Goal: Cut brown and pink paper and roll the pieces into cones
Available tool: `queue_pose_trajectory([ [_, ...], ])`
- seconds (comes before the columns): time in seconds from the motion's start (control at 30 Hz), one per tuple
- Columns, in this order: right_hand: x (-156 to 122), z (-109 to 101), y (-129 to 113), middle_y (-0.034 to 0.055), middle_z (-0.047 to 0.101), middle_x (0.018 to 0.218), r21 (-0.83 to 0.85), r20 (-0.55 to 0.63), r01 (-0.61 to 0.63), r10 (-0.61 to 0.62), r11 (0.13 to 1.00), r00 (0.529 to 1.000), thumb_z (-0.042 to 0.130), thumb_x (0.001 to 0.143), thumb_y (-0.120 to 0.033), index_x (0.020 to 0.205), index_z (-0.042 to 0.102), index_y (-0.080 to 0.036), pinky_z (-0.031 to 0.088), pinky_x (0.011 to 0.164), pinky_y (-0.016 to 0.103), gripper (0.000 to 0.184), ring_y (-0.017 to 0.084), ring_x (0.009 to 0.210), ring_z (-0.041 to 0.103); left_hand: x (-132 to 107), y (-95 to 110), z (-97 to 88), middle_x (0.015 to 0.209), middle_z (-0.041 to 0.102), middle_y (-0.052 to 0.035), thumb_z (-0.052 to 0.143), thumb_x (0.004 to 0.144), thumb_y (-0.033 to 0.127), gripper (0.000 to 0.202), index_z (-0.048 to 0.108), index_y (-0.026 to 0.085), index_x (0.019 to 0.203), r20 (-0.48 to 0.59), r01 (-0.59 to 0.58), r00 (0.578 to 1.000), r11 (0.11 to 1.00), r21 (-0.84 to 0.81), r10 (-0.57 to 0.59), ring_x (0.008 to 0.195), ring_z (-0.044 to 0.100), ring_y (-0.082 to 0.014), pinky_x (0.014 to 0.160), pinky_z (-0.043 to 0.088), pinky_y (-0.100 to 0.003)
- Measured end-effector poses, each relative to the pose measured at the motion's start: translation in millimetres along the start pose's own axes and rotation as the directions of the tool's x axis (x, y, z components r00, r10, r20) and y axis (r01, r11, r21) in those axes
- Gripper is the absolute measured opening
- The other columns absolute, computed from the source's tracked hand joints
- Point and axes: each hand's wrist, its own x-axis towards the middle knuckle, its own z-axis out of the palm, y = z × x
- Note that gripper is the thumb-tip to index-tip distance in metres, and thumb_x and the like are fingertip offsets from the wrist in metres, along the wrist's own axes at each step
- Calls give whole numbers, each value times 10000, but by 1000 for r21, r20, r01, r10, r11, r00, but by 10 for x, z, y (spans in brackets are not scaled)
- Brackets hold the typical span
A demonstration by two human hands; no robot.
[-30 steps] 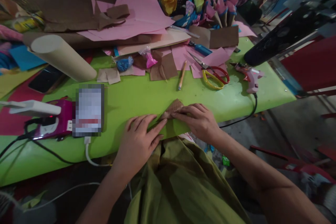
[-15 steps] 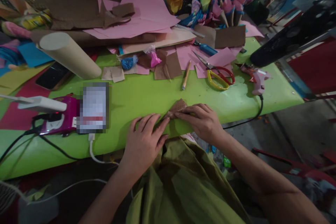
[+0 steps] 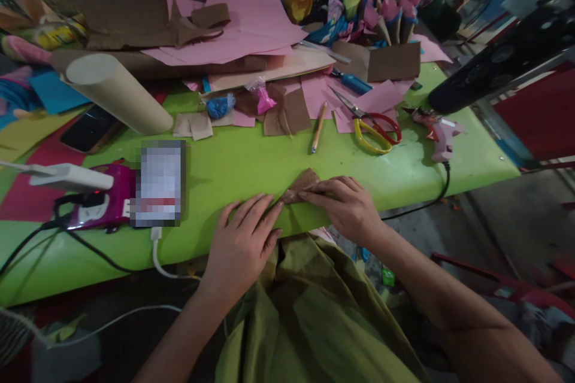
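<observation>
A small folded piece of brown paper (image 3: pixel 304 182) lies near the front edge of the green table (image 3: pixel 251 161). My right hand (image 3: pixel 350 203) grips its right side, thumb and fingertips pressed together on it. My left hand (image 3: pixel 245 239) rests on the table edge with its fingers spread, the index fingertip at the paper's left lower corner. Beyond the paper lie a pencil (image 3: pixel 319 127) and scissors (image 3: pixel 375 128) with one red and one yellow handle.
A pink glue gun (image 3: pixel 442 134) with a black cord lies at the right, near a dark bottle (image 3: pixel 494 60). At the left are a cardboard tube (image 3: pixel 121 96), a purple power strip (image 3: pixel 101 197) and a blurred-out phone (image 3: pixel 159 182). Pink paper sheets (image 3: pixel 251 18) lie at the back.
My left hand has shifted slightly left, its index fingertip drawing back a little along the brown paper's corner. My right hand and the paper stay nearly in place.
</observation>
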Motion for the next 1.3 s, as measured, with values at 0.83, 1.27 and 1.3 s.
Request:
queue_pose_trajectory([
  [0.83,24,5,4,66,735,1070,-24,3,30,-30,999,1000,456,970,-96,1272,702,-274,470,767,363,428,213,914,609,100,168,75,1208,687,-127,569,968,326,438,617,200,1385,-4,60,998,990,124,-60,1113,576,-292,959,468,-439],
  [1.27,-39,-50,43,87,744,1122,-63,-9,-61,60,996,998,517,974,-196,1245,713,-237,492,813,386,337,226,961,633,91,165,88,1211,705,-121,521,995,336,433,613,202,1396,-46,15,999,982,186,-6,1094,579,-293,948,445,-439],
  [1.3,-34,-51,43,86,744,1120,-62,-6,-59,58,996,998,513,977,-198,1236,715,-235,493,810,384,331,224,958,633,97,168,87,1207,704,-121,519,996,337,431,614,208,1396,-46,10,999,983,186,-1,1093,579,-294,946,445,-439],
])
